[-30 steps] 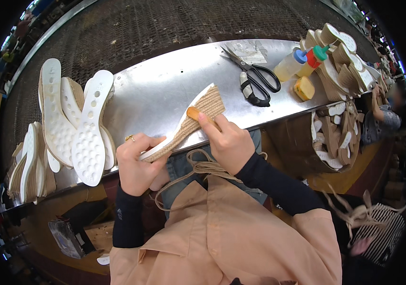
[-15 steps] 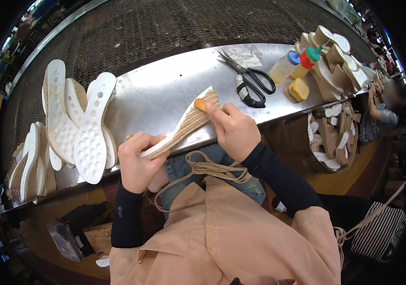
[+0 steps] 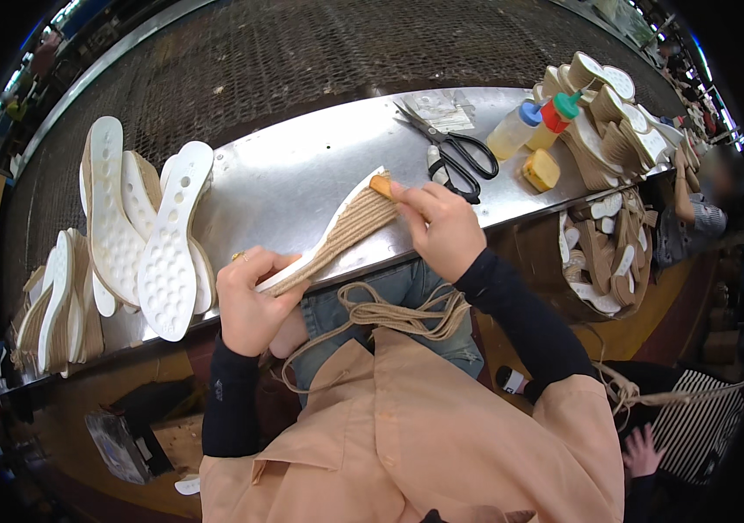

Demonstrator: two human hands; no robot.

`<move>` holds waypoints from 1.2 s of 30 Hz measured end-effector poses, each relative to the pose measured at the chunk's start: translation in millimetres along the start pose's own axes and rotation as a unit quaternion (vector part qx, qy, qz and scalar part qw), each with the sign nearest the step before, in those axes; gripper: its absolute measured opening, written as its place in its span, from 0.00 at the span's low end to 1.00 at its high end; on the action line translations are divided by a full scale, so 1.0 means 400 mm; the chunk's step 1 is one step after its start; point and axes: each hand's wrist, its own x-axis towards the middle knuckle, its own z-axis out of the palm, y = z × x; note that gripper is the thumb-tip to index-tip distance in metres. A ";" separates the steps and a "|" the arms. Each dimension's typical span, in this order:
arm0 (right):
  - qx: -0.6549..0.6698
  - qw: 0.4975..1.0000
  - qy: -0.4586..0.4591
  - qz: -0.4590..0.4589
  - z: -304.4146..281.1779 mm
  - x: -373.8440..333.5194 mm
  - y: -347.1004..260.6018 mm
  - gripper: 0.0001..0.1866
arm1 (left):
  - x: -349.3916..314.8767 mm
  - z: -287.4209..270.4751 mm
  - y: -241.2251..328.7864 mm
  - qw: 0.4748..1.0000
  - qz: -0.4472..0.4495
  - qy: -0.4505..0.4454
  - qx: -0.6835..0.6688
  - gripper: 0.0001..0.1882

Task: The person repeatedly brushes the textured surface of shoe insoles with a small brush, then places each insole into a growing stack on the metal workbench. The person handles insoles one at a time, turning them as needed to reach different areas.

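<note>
A wedge sole [image 3: 330,247] wrapped in tan braided rope, with a white top edge, is held at a slant over the front edge of the metal bench. My left hand [image 3: 254,298] is closed around its thin toe end, thumb below. At the thick heel end, my right hand [image 3: 443,227] pinches a small flat orange-brown tool [image 3: 380,186] and presses it against the rope side, just under the white edge. A loose bundle of tan cord [image 3: 402,315] lies across my lap.
Black-handled scissors [image 3: 455,152], a blue-capped bottle [image 3: 511,131], a green-capped bottle [image 3: 555,120] and a yellow sponge [image 3: 541,170] sit right on the bench [image 3: 280,161]. White-topped soles [image 3: 167,261] stand left; more are stacked right [image 3: 603,131] and boxed below. Another person's hand [image 3: 643,451] shows lower right.
My right hand and the tool have slid a little to the right along the heel end. My left hand keeps its grip. Another person's hand has appeared at the lower right.
</note>
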 end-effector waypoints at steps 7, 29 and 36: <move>0.091 0.995 0.035 -0.006 -0.018 0.023 0.038 0.10 | 0.004 0.000 0.001 1.000 -0.011 -0.006 -0.002 0.10; 0.208 0.970 0.033 0.123 -0.025 0.000 0.106 0.12 | 0.042 -0.061 0.004 0.995 -0.042 -0.088 0.039 0.13; 0.275 0.950 0.007 0.148 -0.018 -0.013 0.131 0.12 | 0.109 0.003 0.118 0.958 0.151 -0.140 0.201 0.32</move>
